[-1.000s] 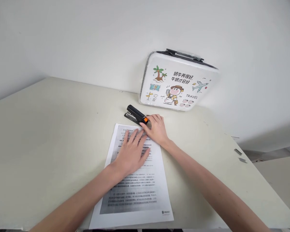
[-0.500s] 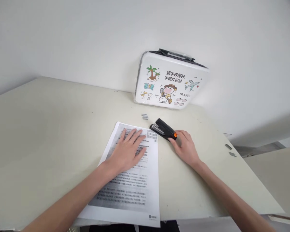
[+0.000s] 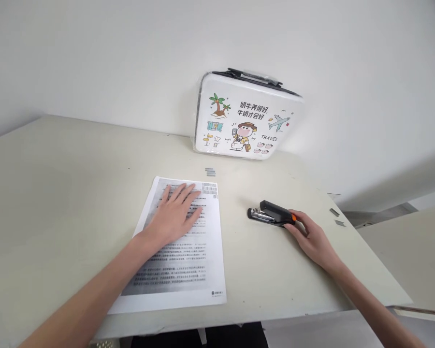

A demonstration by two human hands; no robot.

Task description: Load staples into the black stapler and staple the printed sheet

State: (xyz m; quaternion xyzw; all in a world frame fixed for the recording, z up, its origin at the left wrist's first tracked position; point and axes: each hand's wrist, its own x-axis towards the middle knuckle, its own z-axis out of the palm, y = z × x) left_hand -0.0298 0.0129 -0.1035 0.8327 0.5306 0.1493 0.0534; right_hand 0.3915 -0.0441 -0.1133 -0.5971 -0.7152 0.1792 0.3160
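A printed sheet of paper (image 3: 181,285) lies on the table's left half, its top edge pointing away from me. Flat on its upper part rests my left hand (image 3: 174,217), fingers spread. To the right of the paper is a black stapler (image 3: 271,213) with an orange patch near its rear end and its metal staple channel showing. My right hand (image 3: 310,237) pinches the stapler's rear end between thumb and fingers. The stapler's nose points left toward the paper, apart from it. Whether several sheets are stacked cannot be told.
A white cartoon-printed case (image 3: 250,116) with a black handle leans against the wall at the back of the table (image 3: 72,203). Small strips of staples (image 3: 210,172) lie beyond the paper, and two more staple strips (image 3: 334,212) sit near the right edge.
My right hand has drawn the stapler away from the paper's top right corner, rightward and nearer to me. The paper has shifted slightly left and away from the front edge under my left hand.
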